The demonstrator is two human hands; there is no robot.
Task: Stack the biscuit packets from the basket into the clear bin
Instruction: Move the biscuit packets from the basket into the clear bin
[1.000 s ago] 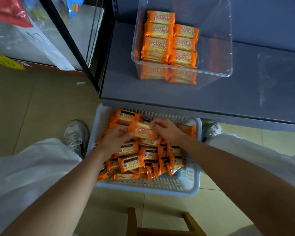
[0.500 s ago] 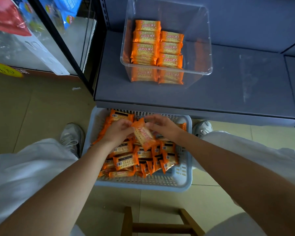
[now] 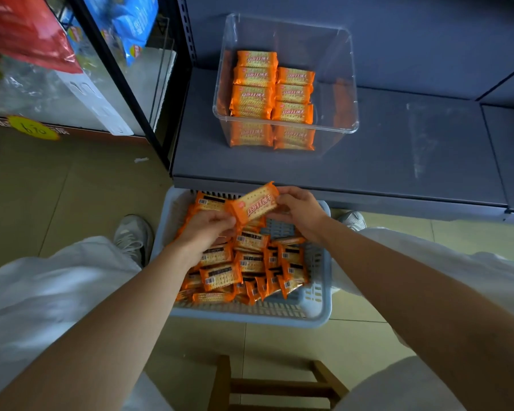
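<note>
Both grips (image 3: 208, 229) (image 3: 301, 213): glossy, perhaps foil packet (image 3: 254, 204)

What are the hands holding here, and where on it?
One biscuit packet, above the basket: left hand pinches its lower-left end, right hand its upper-right end.

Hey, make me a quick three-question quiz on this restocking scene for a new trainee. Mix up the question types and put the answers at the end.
1. True or false: the clear bin holds no biscuit packets yet.
2. Where does the basket stand? A) on the shelf B) on the floor, at the shelf's front edge C) inside the clear bin
3. How many hands hold the lifted packet?

Key
1. False: stacked packets fill its left part.
2. B
3. Two: the left hand and the right hand each hold one end.
</note>
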